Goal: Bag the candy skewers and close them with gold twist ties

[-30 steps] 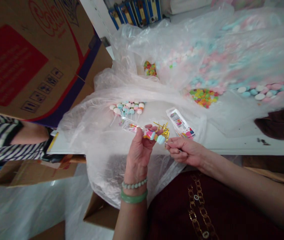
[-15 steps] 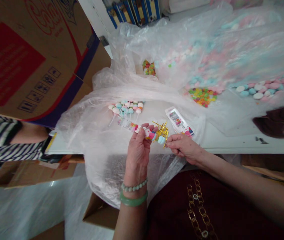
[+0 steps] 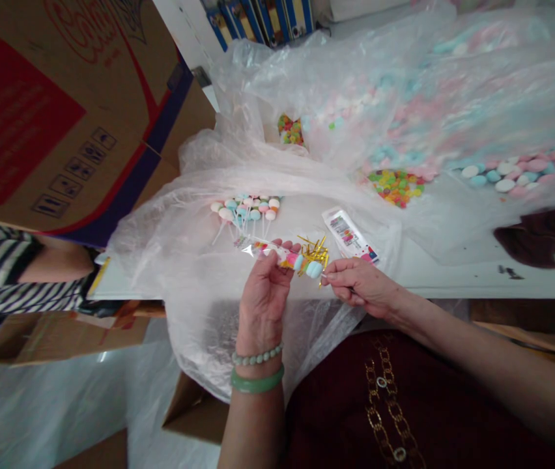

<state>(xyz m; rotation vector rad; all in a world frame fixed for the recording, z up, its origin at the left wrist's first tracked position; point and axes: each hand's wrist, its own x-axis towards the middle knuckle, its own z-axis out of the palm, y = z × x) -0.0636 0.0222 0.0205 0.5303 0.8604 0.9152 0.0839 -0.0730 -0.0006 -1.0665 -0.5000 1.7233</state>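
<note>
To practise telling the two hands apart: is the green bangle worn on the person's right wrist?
No, the green bangle is on the wrist of the left hand.

Two hands (image 3: 266,286); one candy skewer (image 3: 313,269); two bracelets (image 3: 256,383); two gummy piles (image 3: 398,187)

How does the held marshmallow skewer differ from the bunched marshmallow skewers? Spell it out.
The held marshmallow skewer is raised, its stick gripped by the right hand; the bunched marshmallow skewers lie in a group, unheld.
The held skewer's stick points right; the bunched skewers' sticks point mostly toward the person.
Both have pastel marshmallows on thin, pale sticks.
</note>
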